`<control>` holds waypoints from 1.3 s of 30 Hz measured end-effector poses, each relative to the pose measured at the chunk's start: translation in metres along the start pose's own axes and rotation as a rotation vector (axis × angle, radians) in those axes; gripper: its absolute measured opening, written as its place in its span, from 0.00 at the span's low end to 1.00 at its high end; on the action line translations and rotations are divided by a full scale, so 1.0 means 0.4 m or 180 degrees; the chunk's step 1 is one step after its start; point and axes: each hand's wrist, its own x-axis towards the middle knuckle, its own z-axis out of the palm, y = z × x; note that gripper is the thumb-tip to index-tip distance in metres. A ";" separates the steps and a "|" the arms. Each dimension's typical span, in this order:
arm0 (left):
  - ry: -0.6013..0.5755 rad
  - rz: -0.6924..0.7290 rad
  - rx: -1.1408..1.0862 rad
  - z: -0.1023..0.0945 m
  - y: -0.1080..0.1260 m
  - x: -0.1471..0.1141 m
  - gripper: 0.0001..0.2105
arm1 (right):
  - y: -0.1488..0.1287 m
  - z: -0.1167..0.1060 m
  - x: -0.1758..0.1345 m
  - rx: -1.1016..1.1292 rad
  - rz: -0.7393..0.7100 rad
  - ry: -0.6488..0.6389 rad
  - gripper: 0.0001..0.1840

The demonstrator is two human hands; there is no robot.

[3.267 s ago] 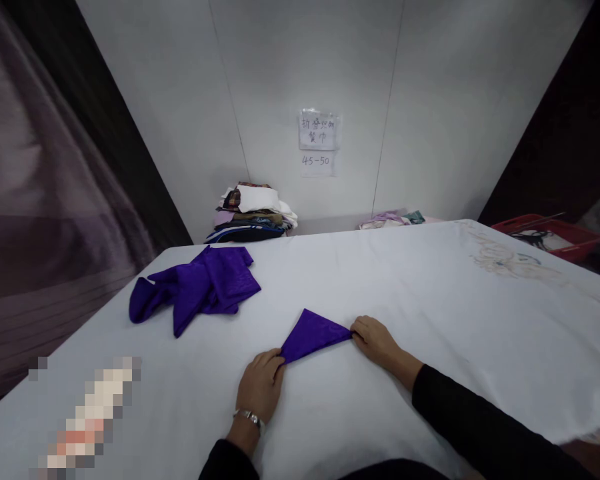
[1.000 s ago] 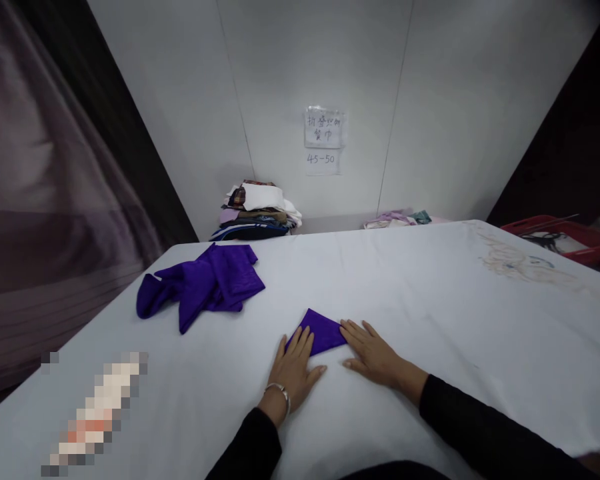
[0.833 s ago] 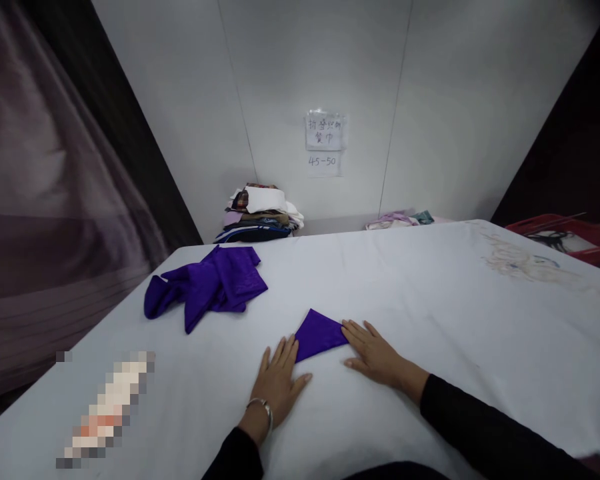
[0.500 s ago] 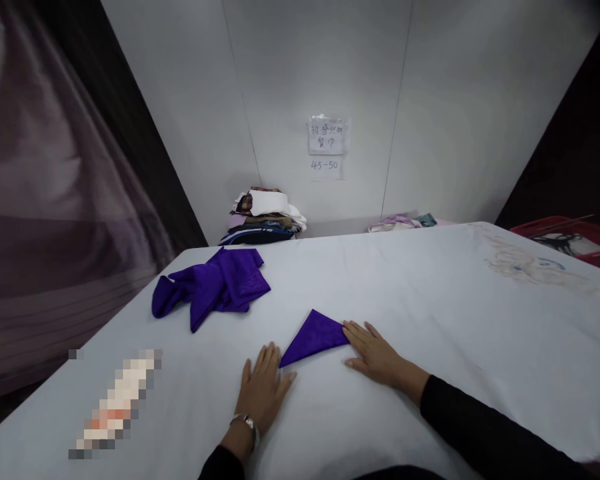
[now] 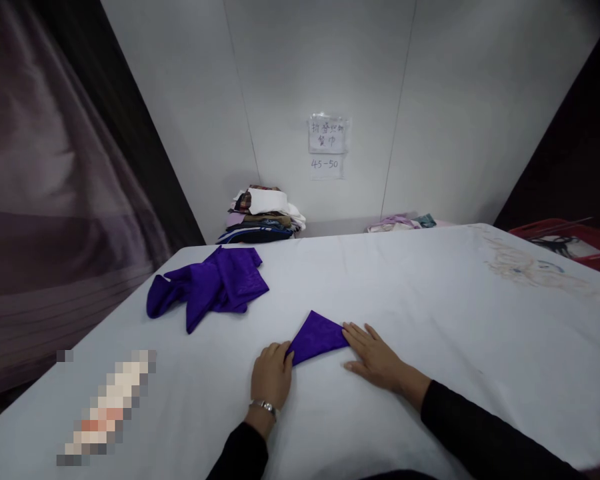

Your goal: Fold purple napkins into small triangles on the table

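Apparently pinned at both ends: a folded cloth

The purple folded cloth lies as a flat triangle on the white worktop, right in front of the person, its peak pointing away and its long edge toward the body. The left hand is nearly closed, with the left corner nipped between thumb and fingers. The right hand is spread open, palm down, fingertips on the right corner and thumb out to the side; it grips nothing. Resting there, it likely anchors the cloth against sliding while the other corner is pinched. The loose cloth, also purple, sits rumpled near the far left edge, probably set aside to give both hands room. Well beyond, a stack of clothes stands against the wall.
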 end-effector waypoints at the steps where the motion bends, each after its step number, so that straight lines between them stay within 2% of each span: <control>1: 0.0010 -0.0039 -0.0043 -0.001 -0.008 -0.003 0.12 | 0.000 0.000 0.000 0.0004 -0.0003 0.0009 0.37; 9: 0.0089 -0.0327 -0.0412 -0.010 -0.016 -0.011 0.12 | 0.000 -0.001 0.000 0.0008 0.0002 0.0012 0.37; 24: -0.0194 -0.0755 -0.0726 -0.016 -0.012 -0.003 0.09 | -0.004 -0.006 0.001 0.0034 0.0037 -0.0028 0.37; 35: -0.0161 -0.0418 -0.0121 -0.018 -0.022 -0.004 0.07 | -0.005 -0.006 0.001 0.0019 0.0016 -0.0030 0.37; 39: 0.0175 0.0024 -0.0009 -0.028 0.027 0.010 0.10 | -0.003 -0.002 0.002 0.0022 0.0013 -0.0018 0.37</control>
